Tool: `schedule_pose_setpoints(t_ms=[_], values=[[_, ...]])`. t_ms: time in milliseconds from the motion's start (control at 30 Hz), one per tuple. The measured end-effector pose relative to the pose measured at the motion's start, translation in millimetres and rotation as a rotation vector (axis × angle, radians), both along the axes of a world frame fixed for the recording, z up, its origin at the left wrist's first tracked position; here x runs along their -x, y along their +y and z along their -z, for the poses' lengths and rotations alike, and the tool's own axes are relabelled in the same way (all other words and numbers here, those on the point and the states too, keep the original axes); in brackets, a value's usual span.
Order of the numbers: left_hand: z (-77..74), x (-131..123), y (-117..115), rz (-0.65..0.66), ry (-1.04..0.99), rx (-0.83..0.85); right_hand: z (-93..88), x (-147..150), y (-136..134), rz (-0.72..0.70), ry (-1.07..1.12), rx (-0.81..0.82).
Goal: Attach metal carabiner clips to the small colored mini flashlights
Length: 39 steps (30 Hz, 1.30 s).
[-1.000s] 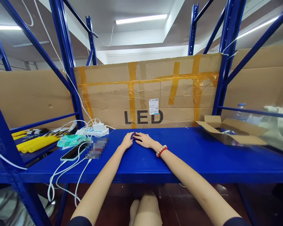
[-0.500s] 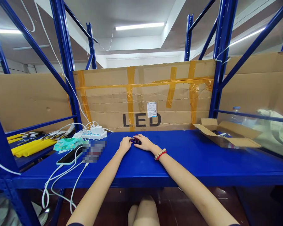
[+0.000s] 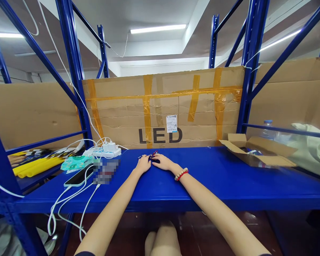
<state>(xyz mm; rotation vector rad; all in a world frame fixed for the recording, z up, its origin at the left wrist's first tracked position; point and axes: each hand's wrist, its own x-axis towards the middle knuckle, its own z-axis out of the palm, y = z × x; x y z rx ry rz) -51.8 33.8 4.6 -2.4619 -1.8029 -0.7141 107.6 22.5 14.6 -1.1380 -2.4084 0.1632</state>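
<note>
A small dark, shiny object with red and blue-purple glints (image 3: pixel 155 161) lies between my hands over the blue shelf top (image 3: pixel 192 181); its kind I cannot make out. My left hand (image 3: pixel 143 164) has its fingers curled on the object's left side. From the right, my right hand (image 3: pixel 162 162) grips it, with the fingers bent over its far edge. Part of the object is hidden by my fingers. A beaded bracelet and a red band (image 3: pixel 181 174) circle my right wrist.
To the left lie a phone (image 3: pixel 80 176), white cables, a turquoise packet (image 3: pixel 76 163) and a power strip (image 3: pixel 110 151). An opened cardboard box (image 3: pixel 258 153) sits at the right. Behind stands a large cardboard panel marked LED (image 3: pixel 122 117), between blue posts.
My left hand has shifted slightly, and its fingers are lower and more curled. The dark object has turned a little, with its red part now pointing up. My right hand stays nearly in place.
</note>
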Motion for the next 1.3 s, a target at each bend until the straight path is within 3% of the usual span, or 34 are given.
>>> schedule_pose_setpoints(t_ms=[167,300,433,533,733,967,1300], values=[[0.4,-3.7,4.2,0.129,0.013,0.013,2.3,-3.9,0.9,0.11,0.078,0.045],[-3.0,-8.2,5.5,0.331,-0.013,0.026,-0.3,-6.1,-3.6,0.202,0.014,0.152],[-3.4,-9.7,5.0,0.375,-0.054,0.024,-1.8,-5.7,-5.1,0.196,-0.035,0.147],[-2.5,-8.1,3.6,0.346,-0.078,-0.009,-2.7,-3.8,-5.4,0.208,-0.064,0.131],[-6.8,-6.3,-1.7,0.145,-0.128,-0.109,-5.1,-3.0,-2.6,0.212,-0.115,0.094],[-7.5,-9.2,-9.2,0.097,-0.049,-0.062,-7.3,-7.3,3.0,0.231,-0.077,0.017],[-12.9,-7.9,-14.6,0.046,-0.026,-0.061,-15.9,-17.4,-8.5,0.487,-0.007,0.06]])
